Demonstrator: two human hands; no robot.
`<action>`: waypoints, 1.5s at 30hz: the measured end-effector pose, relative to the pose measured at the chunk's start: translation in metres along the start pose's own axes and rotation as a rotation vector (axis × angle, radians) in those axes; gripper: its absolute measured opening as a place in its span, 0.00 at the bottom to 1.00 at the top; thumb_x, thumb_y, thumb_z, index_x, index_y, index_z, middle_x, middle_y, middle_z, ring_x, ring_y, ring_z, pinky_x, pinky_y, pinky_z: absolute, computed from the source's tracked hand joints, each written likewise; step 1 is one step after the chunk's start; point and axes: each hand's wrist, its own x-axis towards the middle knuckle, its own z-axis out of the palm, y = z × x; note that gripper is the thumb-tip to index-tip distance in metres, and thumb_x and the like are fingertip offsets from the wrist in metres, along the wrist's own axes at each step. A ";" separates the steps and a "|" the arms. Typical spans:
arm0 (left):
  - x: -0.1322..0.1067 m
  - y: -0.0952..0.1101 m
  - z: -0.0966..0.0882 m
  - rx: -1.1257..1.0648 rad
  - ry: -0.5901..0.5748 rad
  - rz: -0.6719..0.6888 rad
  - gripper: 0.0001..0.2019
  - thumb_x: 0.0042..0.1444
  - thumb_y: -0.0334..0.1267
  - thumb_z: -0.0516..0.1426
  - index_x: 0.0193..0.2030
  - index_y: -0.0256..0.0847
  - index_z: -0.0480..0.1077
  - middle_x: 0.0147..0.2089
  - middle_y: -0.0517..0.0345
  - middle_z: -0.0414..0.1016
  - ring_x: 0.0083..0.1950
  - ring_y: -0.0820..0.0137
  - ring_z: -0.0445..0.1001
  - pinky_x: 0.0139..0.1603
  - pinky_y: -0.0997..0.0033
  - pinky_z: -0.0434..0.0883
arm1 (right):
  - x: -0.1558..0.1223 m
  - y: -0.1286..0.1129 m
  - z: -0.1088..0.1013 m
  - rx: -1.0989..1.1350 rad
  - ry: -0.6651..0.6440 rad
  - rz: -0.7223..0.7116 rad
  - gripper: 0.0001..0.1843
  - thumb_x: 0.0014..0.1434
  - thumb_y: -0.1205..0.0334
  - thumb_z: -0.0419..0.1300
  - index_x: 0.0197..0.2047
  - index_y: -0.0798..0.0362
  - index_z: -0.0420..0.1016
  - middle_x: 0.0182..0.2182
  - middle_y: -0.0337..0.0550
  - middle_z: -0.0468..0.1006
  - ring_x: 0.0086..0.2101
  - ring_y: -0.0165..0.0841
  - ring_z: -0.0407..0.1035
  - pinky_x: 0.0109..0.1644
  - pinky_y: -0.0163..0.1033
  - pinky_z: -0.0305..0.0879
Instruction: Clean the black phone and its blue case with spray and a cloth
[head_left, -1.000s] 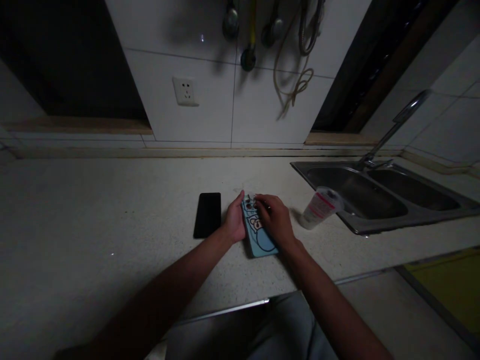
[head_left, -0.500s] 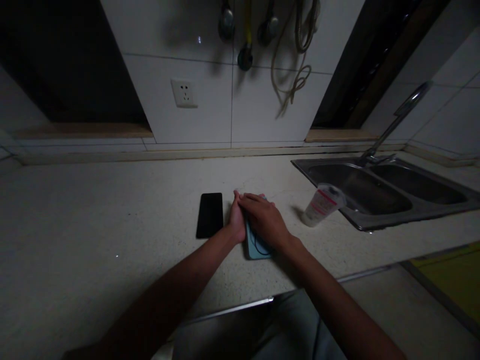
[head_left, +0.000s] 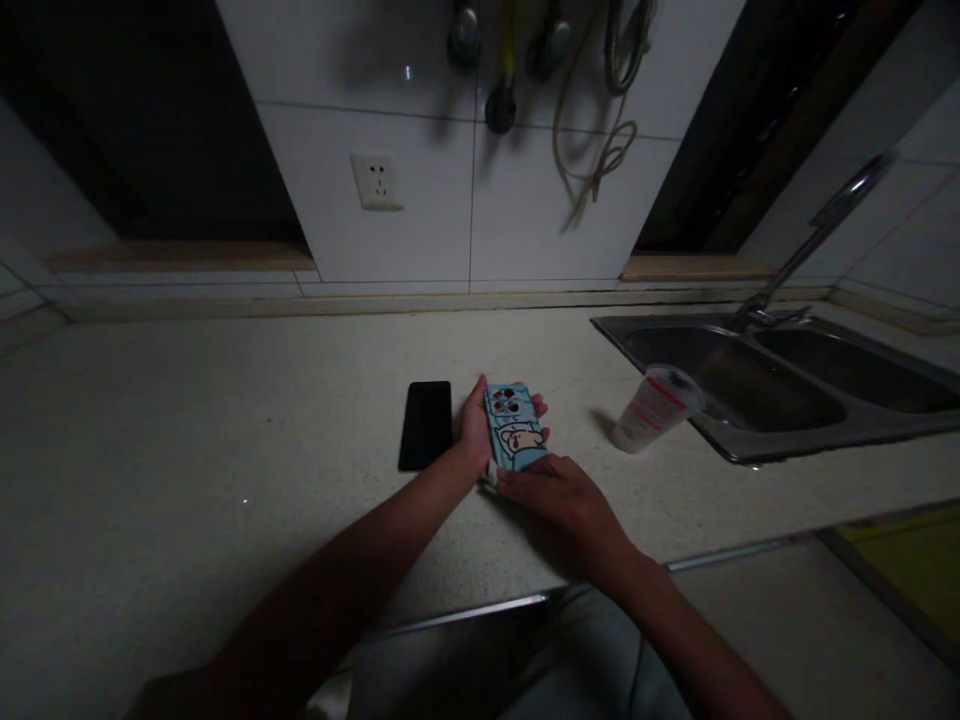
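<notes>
**Counter layout around the case**

On the pale speckled stone countertop (head_left: 225, 420) I see the light-blue cartoon-printed phone case (head_left: 514, 432) at centre. My left hand (head_left: 472, 440) clasps it from 9 o'clock and my right hand (head_left: 562, 500) touches its 6 o'clock end. The flat black phone (head_left: 426, 425) lies just beside at 9 o'clock. The clear red-labelled plastic cup (head_left: 656, 408) is near at 3 o'clock, with the stainless-steel double sink (head_left: 787, 400) beyond.

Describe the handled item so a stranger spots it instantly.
On the pale countertop, left of the steel sink, the left hand holds a blue phone, the right hand at its near end. Its cartoon-animal back sets it apart from the plain black phone beside it.
</notes>
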 end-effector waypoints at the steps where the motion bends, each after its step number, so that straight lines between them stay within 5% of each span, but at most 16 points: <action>1: -0.001 0.000 0.000 -0.003 -0.008 -0.010 0.27 0.66 0.58 0.45 0.43 0.36 0.73 0.41 0.40 0.80 0.41 0.54 0.81 0.40 0.50 0.75 | -0.005 0.000 -0.003 0.014 0.007 -0.012 0.19 0.67 0.71 0.55 0.57 0.47 0.75 0.44 0.44 0.85 0.38 0.36 0.75 0.39 0.42 0.71; 8: 0.000 -0.002 0.005 0.027 0.026 -0.012 0.27 0.65 0.57 0.45 0.43 0.36 0.74 0.42 0.38 0.80 0.43 0.53 0.81 0.43 0.50 0.74 | -0.015 0.027 -0.023 -0.036 0.057 0.236 0.18 0.64 0.73 0.55 0.52 0.48 0.78 0.39 0.46 0.84 0.35 0.37 0.75 0.37 0.41 0.72; 14: 0.002 -0.004 0.010 0.022 0.081 0.024 0.25 0.65 0.55 0.46 0.43 0.34 0.75 0.36 0.42 0.81 0.42 0.55 0.81 0.44 0.54 0.75 | 0.020 0.046 -0.016 -0.109 0.088 0.426 0.11 0.64 0.68 0.55 0.40 0.52 0.80 0.34 0.47 0.83 0.34 0.39 0.74 0.40 0.43 0.69; 24: 0.003 -0.007 0.010 0.015 0.068 -0.024 0.24 0.67 0.52 0.49 0.47 0.33 0.77 0.34 0.47 0.82 0.37 0.58 0.81 0.44 0.58 0.76 | 0.073 0.061 0.000 -0.176 0.103 0.534 0.12 0.61 0.72 0.54 0.38 0.53 0.79 0.34 0.47 0.78 0.35 0.37 0.70 0.41 0.40 0.65; 33: 0.000 -0.008 0.013 -0.003 0.163 0.020 0.25 0.66 0.55 0.49 0.48 0.35 0.78 0.37 0.47 0.82 0.42 0.59 0.81 0.47 0.62 0.75 | 0.075 0.029 0.016 -0.145 -0.026 0.441 0.19 0.57 0.80 0.51 0.40 0.54 0.80 0.37 0.50 0.75 0.39 0.40 0.67 0.43 0.41 0.63; 45: 0.002 -0.003 0.004 0.101 0.068 0.041 0.29 0.66 0.59 0.45 0.46 0.34 0.74 0.37 0.40 0.81 0.36 0.57 0.81 0.39 0.56 0.77 | 0.021 -0.008 -0.005 0.091 -0.218 0.238 0.25 0.54 0.85 0.53 0.47 0.52 0.79 0.39 0.46 0.77 0.38 0.35 0.71 0.39 0.37 0.67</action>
